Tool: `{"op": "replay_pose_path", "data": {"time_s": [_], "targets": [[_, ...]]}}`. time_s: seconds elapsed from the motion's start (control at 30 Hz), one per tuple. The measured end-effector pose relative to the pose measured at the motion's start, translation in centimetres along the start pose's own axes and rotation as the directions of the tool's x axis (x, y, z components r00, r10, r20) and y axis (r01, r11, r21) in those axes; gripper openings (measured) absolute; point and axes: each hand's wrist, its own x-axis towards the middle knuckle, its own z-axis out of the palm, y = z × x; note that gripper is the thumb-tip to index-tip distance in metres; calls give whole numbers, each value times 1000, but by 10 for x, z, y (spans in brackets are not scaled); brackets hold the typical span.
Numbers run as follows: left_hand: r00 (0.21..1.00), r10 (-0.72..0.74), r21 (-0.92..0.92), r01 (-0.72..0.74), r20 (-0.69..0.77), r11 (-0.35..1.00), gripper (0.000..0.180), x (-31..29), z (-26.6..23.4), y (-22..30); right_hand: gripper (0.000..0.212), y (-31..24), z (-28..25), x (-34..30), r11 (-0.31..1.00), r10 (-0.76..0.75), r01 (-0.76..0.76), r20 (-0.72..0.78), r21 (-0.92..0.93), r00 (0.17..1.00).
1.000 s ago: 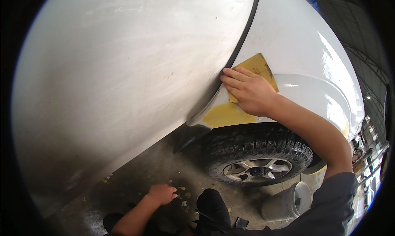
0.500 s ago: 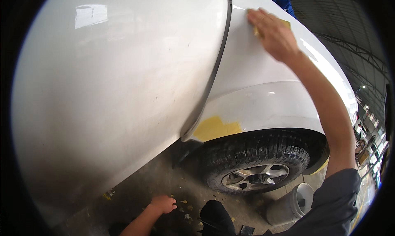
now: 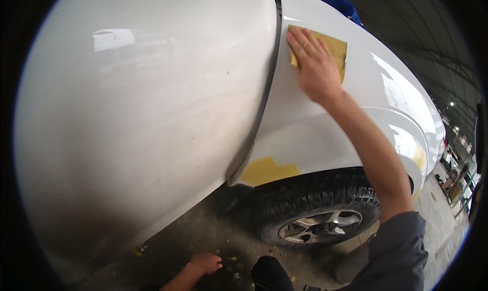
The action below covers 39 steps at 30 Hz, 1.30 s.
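Note:
Flat against the white front fender [image 3: 325, 133] lies my right hand [image 3: 317, 70], pressing down a yellowish-tan sheet of sandpaper [image 3: 335, 50]. The sheet sticks out past the hand to the right, and one edge shows by the fingers on the left. Low over the floor, my left hand [image 3: 207, 263] has its fingers curled in, with nothing seen in them. A patch of yellow filler [image 3: 268, 171] marks the fender's lower rear corner, above the tyre [image 3: 315, 202].
The white door [image 3: 152, 113] fills the left side, parted from the fender by a dark gap. Below the arch is the alloy wheel [image 3: 323, 227]. A grey bucket [image 3: 351, 265] stands on the floor, partly behind my right sleeve. Something blue [image 3: 345, 9] lies beyond the fender's top.
My right hand has slid down and left across the fender with the sandpaper, toward the door gap. The view has shifted slightly, and my sleeve now covers more of the bucket.

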Motion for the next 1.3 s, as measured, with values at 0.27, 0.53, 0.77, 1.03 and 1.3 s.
{"op": "replay_pose_path", "data": {"time_s": [0.27, 0.53, 0.77, 1.03, 1.3], "targets": [[999, 3, 55, -5, 44, 998, 33, 5, -6, -10, 57, -26, 9, -4, 999, -16, 13, 87, 34, 996], [997, 9, -14, -8, 75, 1000, 36, -12, -20, -8, 63, -53, 16, -36, 1000, 15, -16, 100, 7, 995], [996, 47, -2, -47, 80, 999, 39, 25, 0, -17, 52, 11, 29, 68, 992, 124, -122, 37, -45, 992], [993, 86, -131, -95, -75, 987, 38, 37, 15, -39, 48, 29, 39, 94, 989, 148, -148, 99, -4, 984], [999, 20, -165, -26, -35, 986, 40, 16, 1, -29, 49, 62, 63, 153, 974, 212, -222, 169, 40, 962]]}}
